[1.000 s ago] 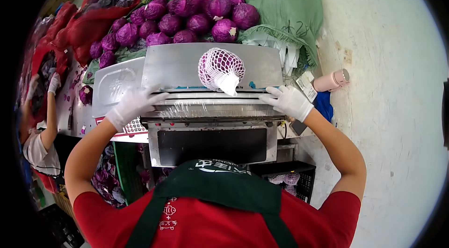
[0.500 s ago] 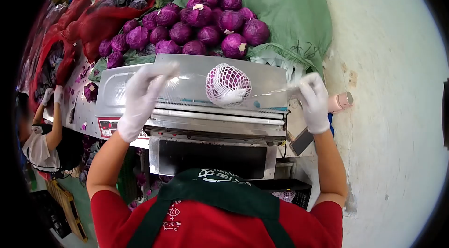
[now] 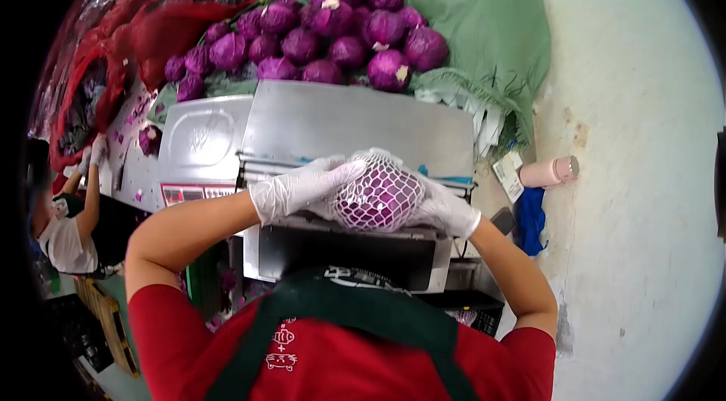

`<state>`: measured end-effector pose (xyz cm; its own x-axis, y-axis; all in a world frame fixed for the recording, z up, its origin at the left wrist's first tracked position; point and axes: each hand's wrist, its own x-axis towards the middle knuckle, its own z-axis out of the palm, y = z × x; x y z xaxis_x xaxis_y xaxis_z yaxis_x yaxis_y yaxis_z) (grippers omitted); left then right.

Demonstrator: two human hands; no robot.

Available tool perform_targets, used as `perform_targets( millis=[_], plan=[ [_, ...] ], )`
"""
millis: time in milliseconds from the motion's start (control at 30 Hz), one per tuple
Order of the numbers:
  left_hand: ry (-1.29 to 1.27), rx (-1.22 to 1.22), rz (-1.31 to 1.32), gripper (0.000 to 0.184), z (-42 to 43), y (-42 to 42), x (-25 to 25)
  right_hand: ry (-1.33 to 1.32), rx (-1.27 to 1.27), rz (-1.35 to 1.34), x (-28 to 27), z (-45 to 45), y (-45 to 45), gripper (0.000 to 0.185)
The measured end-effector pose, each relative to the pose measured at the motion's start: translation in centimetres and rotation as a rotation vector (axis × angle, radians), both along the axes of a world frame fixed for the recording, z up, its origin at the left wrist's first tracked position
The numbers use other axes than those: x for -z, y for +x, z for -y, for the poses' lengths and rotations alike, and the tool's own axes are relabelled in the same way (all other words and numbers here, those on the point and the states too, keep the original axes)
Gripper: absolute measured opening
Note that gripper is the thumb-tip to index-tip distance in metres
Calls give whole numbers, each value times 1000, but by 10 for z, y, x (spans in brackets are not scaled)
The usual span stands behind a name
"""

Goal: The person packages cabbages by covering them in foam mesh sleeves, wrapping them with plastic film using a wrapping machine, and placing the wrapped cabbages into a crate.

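A purple cabbage in a white foam net (image 3: 380, 195) is held between my two gloved hands over the front of the metal wrapping machine (image 3: 355, 117). My left hand (image 3: 306, 185) wraps round its left side, fingers over the top. On the right side my right hand (image 3: 446, 208) presses against it, its fingertips partly hidden behind the net. Shiny clear film shows faintly on the cabbage. Below it lies the machine's black front plate (image 3: 348, 253).
Bare purple cabbages (image 3: 333, 19) are piled behind the machine beside a green sack (image 3: 476, 15). A scale (image 3: 204, 140) stands left, a pink bottle (image 3: 548, 172) right. A co-worker (image 3: 72, 231) handles a red net sack at far left.
Both hands first rose from the machine's front bar, stretching clear film. Now they have closed in on the netted cabbage, which has moved from the metal top toward me.
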<state>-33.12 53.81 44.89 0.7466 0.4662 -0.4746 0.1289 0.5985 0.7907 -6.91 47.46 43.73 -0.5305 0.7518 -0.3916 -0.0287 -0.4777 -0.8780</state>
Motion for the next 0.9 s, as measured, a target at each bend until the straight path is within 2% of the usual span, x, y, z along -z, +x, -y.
perform_targets(
  millis=[33,100,133,167,300,367,400,433,467,500,567,600,667,700,767,800,833,900],
  plan=[
    [13,41,105,74,18,1,8,-221,-9,-85,-12,21,-7,76],
    [-404,167,-87,79,48,-11,-8,-501,12,-243,3,56,-11,75],
    [-425,215,-42,80,63,-12,-4,-594,33,-269,4,71,-15,70],
    [-461,161,-66,79,79,-12,12,-629,36,-266,35,90,-13,57],
    [-675,-3,-42,69,111,-13,54,-732,72,-308,86,125,-17,47],
    [-459,-59,-90,67,117,-31,83,-784,162,-396,93,132,-14,44],
    [-128,-31,-269,63,122,-41,50,-794,245,-385,104,142,-12,44],
    [73,-74,-264,64,137,-54,52,-793,246,-387,98,149,-13,44],
    [472,-127,-292,48,153,-71,54,-764,371,-327,86,156,-17,45],
    [638,-117,-402,28,161,-82,37,-733,493,-266,77,163,-20,46],
    [747,-301,-386,14,182,-95,50,-674,545,-316,67,180,-23,48],
    [748,-302,-388,14,182,-94,52,-578,598,-205,63,188,-27,48],
    [717,-394,-364,18,178,-86,55,-297,642,71,63,214,-37,42],
    [613,-511,-256,24,177,-76,59,-296,646,71,63,217,-35,42],
    [287,-581,-207,26,170,-59,42,-126,561,376,63,221,-27,30],
    [115,-612,-139,27,166,-54,35,-284,810,161,67,219,-29,32],
    [81,-657,-86,26,166,-57,47,-305,846,195,61,218,-26,32],
    [-235,-655,56,25,173,-68,45,-426,905,-106,61,220,-9,34]
  ],
)
